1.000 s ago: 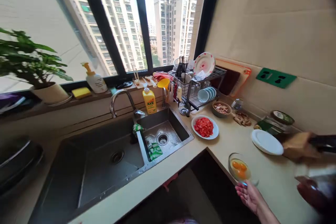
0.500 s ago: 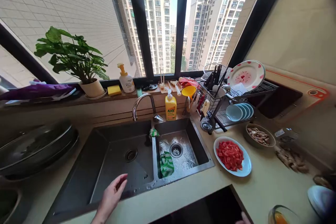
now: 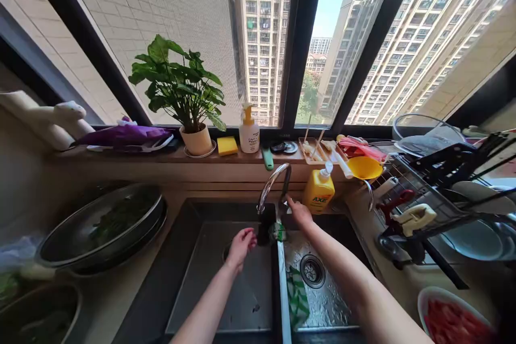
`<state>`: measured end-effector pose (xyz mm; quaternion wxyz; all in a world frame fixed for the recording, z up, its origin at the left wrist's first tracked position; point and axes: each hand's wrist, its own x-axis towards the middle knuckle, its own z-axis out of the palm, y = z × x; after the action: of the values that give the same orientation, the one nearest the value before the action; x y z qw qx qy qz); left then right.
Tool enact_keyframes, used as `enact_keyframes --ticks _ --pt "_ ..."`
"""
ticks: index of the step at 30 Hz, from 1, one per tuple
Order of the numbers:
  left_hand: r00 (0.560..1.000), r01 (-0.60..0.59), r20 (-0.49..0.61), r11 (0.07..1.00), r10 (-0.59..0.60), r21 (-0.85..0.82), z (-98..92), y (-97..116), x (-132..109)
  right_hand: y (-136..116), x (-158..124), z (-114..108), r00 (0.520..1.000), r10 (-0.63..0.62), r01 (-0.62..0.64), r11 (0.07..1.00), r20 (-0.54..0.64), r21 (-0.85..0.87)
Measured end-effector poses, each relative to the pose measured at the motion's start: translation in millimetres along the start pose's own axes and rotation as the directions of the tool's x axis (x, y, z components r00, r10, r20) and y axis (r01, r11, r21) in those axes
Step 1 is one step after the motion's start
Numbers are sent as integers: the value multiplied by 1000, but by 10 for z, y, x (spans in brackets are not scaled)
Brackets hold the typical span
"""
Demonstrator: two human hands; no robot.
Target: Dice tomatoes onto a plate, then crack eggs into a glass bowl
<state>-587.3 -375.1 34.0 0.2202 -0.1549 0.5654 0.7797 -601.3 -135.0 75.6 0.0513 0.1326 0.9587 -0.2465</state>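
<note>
My right hand is at the base of the curved chrome faucet, its fingers closed on the faucet handle, which is mostly covered. Over the left basin, below the spout, hovers my left hand. Its fingers are loosely bent and nothing shows in them. No water stream can be made out. A green-and-white cloth lies in the right basin, beside the drain. Another bunched green-and-white cloth sits on the divider between the basins.
Behind the faucet stands a yellow soap bottle. The sill holds a potted plant, a yellow sponge and a white pump bottle. A lidded pan is at left. At right are a dish rack and a plate of chopped red food.
The view has swung left. My right hand has come from the counter's front edge to the faucet handle. My left hand has moved forward over the left basin, under the spout.
</note>
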Motion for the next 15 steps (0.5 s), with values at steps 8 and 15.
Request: enact_keyframes --ticks 8,15 --pt "995 100 9 974 -100 -204 387 222 329 -268 -90 99 995 -21 43 969 -95 242" --pt "987 113 -80 954 -140 -278 356 133 276 -1138 -309 858 996 -90 92 880 -27 467"
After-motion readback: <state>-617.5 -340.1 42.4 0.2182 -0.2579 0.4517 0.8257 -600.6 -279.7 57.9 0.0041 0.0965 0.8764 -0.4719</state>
